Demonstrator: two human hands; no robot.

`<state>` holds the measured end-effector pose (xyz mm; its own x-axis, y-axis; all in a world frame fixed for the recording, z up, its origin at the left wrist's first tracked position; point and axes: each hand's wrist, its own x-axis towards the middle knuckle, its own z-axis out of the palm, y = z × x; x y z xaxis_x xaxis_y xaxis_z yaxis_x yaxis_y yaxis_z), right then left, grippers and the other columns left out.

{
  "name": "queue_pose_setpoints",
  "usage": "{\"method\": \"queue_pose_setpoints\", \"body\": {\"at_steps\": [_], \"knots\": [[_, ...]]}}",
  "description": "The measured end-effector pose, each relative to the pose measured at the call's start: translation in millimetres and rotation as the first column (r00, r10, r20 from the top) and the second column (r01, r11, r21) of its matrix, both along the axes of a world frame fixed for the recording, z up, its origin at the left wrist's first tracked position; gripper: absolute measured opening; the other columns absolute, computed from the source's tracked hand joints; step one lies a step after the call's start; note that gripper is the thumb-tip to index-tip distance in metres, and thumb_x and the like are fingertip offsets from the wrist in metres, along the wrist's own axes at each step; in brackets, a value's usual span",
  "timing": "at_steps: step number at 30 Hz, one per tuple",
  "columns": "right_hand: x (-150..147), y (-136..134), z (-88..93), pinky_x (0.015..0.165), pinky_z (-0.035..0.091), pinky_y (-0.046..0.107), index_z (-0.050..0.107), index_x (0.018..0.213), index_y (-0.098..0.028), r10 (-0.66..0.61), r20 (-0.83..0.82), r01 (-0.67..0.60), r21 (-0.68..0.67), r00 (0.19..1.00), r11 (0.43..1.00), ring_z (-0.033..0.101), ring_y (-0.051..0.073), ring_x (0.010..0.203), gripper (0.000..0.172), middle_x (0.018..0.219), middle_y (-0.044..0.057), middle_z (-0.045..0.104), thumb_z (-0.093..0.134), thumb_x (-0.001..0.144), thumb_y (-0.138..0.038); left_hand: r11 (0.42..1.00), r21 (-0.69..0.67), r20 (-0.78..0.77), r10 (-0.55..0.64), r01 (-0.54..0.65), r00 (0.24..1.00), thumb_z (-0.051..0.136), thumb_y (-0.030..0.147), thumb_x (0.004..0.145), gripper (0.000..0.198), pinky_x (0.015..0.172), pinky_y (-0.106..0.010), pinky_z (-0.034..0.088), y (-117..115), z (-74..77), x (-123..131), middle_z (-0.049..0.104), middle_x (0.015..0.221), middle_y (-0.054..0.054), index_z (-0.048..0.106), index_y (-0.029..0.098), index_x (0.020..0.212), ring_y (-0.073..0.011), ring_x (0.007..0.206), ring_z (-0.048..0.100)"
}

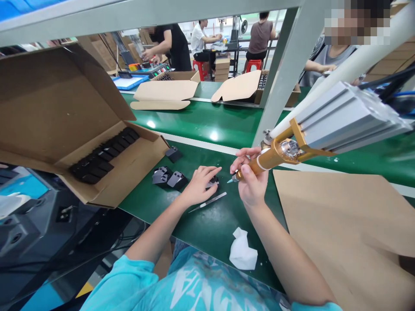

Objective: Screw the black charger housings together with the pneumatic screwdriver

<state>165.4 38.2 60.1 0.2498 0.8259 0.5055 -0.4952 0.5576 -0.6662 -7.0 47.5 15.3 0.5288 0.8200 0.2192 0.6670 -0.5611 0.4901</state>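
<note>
My left hand (201, 186) rests on the green bench, its thumb and index finger around a small black plastic part (213, 183) that is mostly covered by the fingers. My right hand (253, 183) is wrapped round a gold-coloured dispensing valve (265, 161) hanging from above; its thin teal needle tip (230, 181) points left toward the part, a little apart from it. Left of my left hand, several similar black parts (177, 180) lie together. A slim blade-like tool (209, 202) lies just in front of the left hand.
An open cardboard box (136, 181) at left holds rows of black parts (103, 154). A crumpled white tissue (244, 250) lies near the front edge. Cardboard (343, 224) covers the right side. A grey frame post (281, 82) rises behind. Several people work beyond the green conveyor belt (194, 119).
</note>
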Motion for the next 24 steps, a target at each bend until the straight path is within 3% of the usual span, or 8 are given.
{"method": "queue_pose_setpoints", "body": {"at_steps": [3, 6, 11, 15, 19, 24], "knots": [[0, 0, 0.4, 0.055, 0.049, 0.026, 0.056, 0.106, -0.028, 0.004, 0.009, -0.004, -0.003, 1.0, 1.0, 0.056, 0.008, 0.063, 0.028, 0.097, 0.0, 0.06, 0.069, 0.081, -0.033, 1.0, 0.008, -0.131, 0.001, 0.0, 0.991, 0.043, 0.026, 0.098, 0.051, 0.099, -0.047, 0.043, -8, 7.4, 0, 0.057, 0.139, -0.009, 0.039, 0.019, 0.148, -0.0268, 0.115, 0.049], [0, -1, 1.2, 0.055, 0.048, 0.025, 0.057, 0.105, -0.027, 0.012, 0.013, -0.012, 0.004, 1.0, 1.0, 0.056, 0.008, 0.062, 0.026, 0.097, -0.001, 0.06, 0.068, 0.082, -0.032, 0.998, 0.053, -0.173, 0.04, -0.031, 0.984, 0.041, 0.032, 0.101, 0.045, 0.09, -0.043, 0.047, -11, 0.9, 4, 0.069, 0.121, -0.009, 0.045, 0.017, 0.143, -0.0253, 0.104, 0.058], [0, -1, 1.7, 0.055, 0.048, 0.024, 0.059, 0.105, -0.027, 0.029, 0.008, -0.029, 0.027, 1.0, 0.999, 0.055, 0.007, 0.063, 0.023, 0.096, -0.001, 0.06, 0.067, 0.084, -0.029, 0.974, 0.172, -0.005, 0.151, -0.148, 0.988, 0.053, 0.039, 0.097, 0.03, 0.085, -0.034, 0.051, -10, -23.8, 12, 0.073, 0.109, -0.006, 0.064, 0.02, 0.118, -0.0203, 0.096, 0.067], [0, 0, 1.7, 0.055, 0.047, 0.024, 0.059, 0.105, -0.027, 0.022, 0.028, -0.023, 0.029, 0.999, 0.999, 0.055, 0.008, 0.062, 0.022, 0.095, -0.001, 0.059, 0.066, 0.084, -0.029, 0.988, 0.117, 0.056, 0.095, -0.101, 0.994, 0.052, 0.036, 0.098, 0.022, 0.09, -0.03, 0.051, -4, -28.5, 12, 0.073, 0.108, -0.003, 0.066, 0.021, 0.107, -0.0178, 0.1, 0.066], [-1, -1, 1.6, 0.055, 0.048, 0.025, 0.057, 0.104, -0.027, -0.005, 0.06, 0.006, -0.017, 0.998, 1.0, 0.054, 0.008, 0.062, 0.025, 0.094, -0.001, 0.059, 0.066, 0.083, -0.035, 0.999, 0.041, -0.176, 0.029, -0.022, 0.984, 0.046, 0.038, 0.1, 0.027, 0.084, -0.03, 0.052, 0, -16.8, 6, 0.07, 0.112, -0.002, 0.062, 0.025, 0.117, -0.0188, 0.102, 0.065], [-1, -1, 1.1, 0.054, 0.048, 0.026, 0.055, 0.104, -0.027, -0.011, 0.063, 0.012, -0.021, 0.998, 1.0, 0.054, 0.009, 0.061, 0.026, 0.094, -0.001, 0.06, 0.067, 0.082, -0.036, 1.0, 0.011, -0.445, 0.019, -0.016, 0.895, 0.053, 0.041, 0.095, 0.042, 0.068, -0.029, 0.051, -2, -2.9, 5, 0.065, 0.109, -0.004, 0.048, 0.027, 0.135, -0.0227, 0.099, 0.064]]}}
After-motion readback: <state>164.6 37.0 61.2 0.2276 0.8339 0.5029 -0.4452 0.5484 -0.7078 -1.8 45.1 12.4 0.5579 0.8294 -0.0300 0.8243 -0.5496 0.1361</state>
